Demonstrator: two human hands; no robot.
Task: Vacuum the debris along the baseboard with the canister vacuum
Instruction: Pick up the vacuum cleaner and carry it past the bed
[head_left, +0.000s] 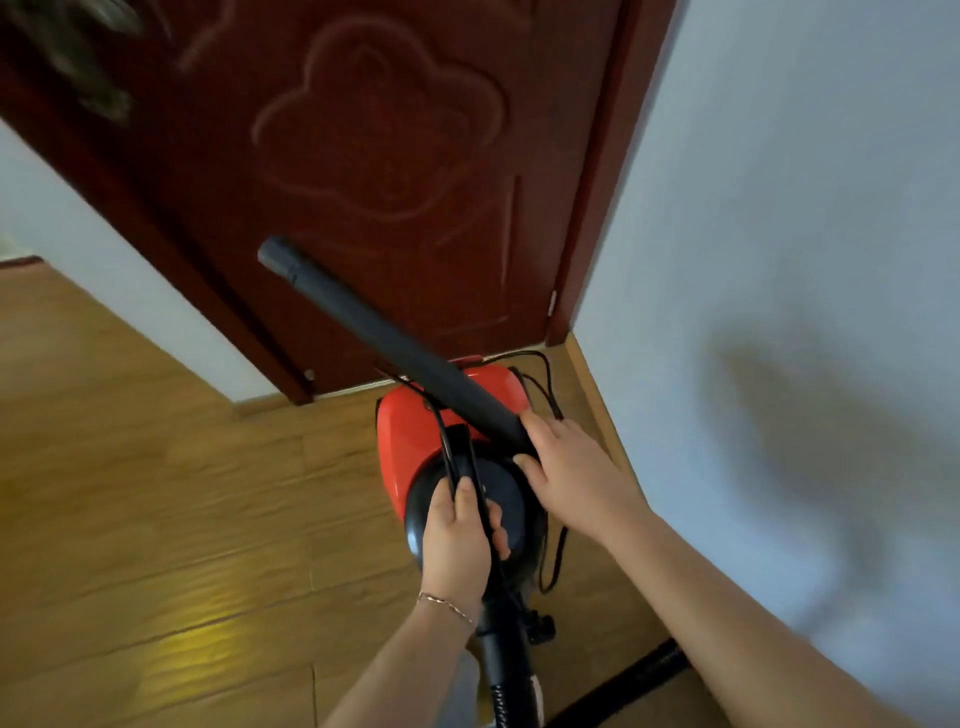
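Canister vacuum (415, 436), red plastic with a round black end, is low over the brown wood-plank floor (156, 493). It lies in the corner where the dark red carved door (395, 156) meets the pale wall (779, 208). I cannot tell whether it rests on the planks or is lifted clear.

In the head view, the left hand (460, 535) has its fingers curled round the vacuum's black carry handle (462, 447). It traps a strand of the thin black power cord (519, 355) against that handle, probably so the loose loops do not trail. The right hand (569, 467) wraps the lower end of a long black rigid tube (384, 338). The tube slants up and to the left, and its open end is in the air in front of the door. Held so, the tube looks carried rather than aimed.

A ribbed black hose (506, 691) runs out of the vacuum's near end towards the person. The light wooden baseboard strip (592, 400) runs along the foot of the wall, just right of the vacuum. The frame is blurred and no debris can be made out. By my judgement this is positioning or setting up, and suction along the strip has not begun.
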